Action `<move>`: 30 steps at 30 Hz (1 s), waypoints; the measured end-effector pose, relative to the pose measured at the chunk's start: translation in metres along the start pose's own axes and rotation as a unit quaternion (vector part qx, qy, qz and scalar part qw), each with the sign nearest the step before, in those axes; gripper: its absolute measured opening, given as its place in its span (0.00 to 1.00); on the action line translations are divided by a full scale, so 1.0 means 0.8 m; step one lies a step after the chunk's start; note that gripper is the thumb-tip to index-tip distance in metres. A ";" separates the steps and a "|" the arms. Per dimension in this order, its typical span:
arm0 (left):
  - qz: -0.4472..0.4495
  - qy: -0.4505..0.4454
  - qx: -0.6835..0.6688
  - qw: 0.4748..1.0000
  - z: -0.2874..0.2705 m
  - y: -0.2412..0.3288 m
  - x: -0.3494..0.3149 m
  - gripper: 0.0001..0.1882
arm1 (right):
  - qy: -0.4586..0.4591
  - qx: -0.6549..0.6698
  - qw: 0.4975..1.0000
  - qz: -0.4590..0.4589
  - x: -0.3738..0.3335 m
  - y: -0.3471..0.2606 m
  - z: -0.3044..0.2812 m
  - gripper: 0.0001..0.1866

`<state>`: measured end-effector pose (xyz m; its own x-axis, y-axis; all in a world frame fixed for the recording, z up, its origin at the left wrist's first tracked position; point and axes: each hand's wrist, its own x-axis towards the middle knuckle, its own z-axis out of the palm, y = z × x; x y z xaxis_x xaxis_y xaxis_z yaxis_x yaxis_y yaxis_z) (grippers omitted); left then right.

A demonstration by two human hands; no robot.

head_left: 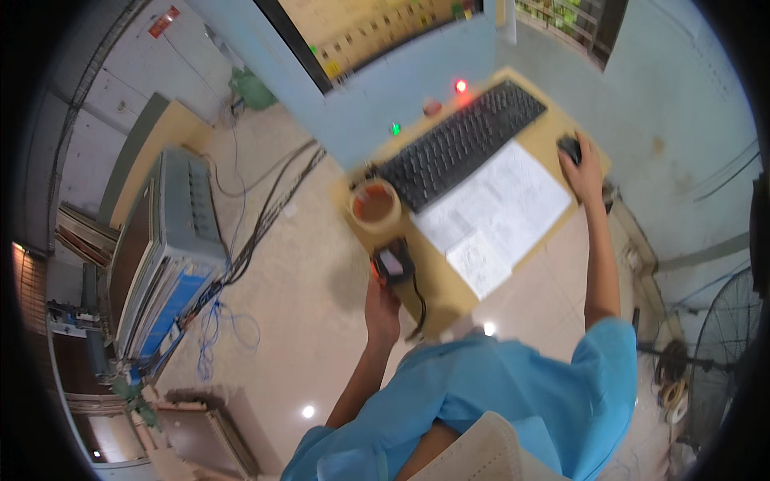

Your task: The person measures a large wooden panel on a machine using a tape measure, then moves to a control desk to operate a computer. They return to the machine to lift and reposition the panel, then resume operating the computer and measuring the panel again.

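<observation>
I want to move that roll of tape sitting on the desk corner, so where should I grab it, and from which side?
Grip the roll of tape across its outer wall, coming down from above. It lies flat with its open core facing up, so the rounded sides are free. The keyboard sits close on one side and the left hand holds a handheld scanner just below, so a sideways approach looks crowded.
</observation>
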<state>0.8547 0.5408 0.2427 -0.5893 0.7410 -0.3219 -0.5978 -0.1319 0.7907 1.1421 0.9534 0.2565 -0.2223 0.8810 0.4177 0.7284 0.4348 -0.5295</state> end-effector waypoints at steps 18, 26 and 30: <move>0.090 0.103 0.133 0.982 0.036 -0.015 -0.005 0.34 | 0.065 0.028 0.996 -0.047 0.000 0.019 0.013 0.37; 0.165 0.248 0.190 0.935 0.055 -0.030 -0.021 0.37 | 0.076 0.087 0.991 -0.073 -0.009 0.011 0.003 0.39; 0.210 0.330 0.291 0.873 0.074 -0.034 -0.045 0.38 | -0.023 0.100 0.991 -0.089 0.005 0.022 -0.010 0.38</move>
<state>0.9246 0.5566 0.2634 -0.9896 0.1428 -0.0181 0.0108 0.1991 0.9799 1.1591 0.9627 0.2548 -0.3682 0.7924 0.4863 0.5330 0.6085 -0.5879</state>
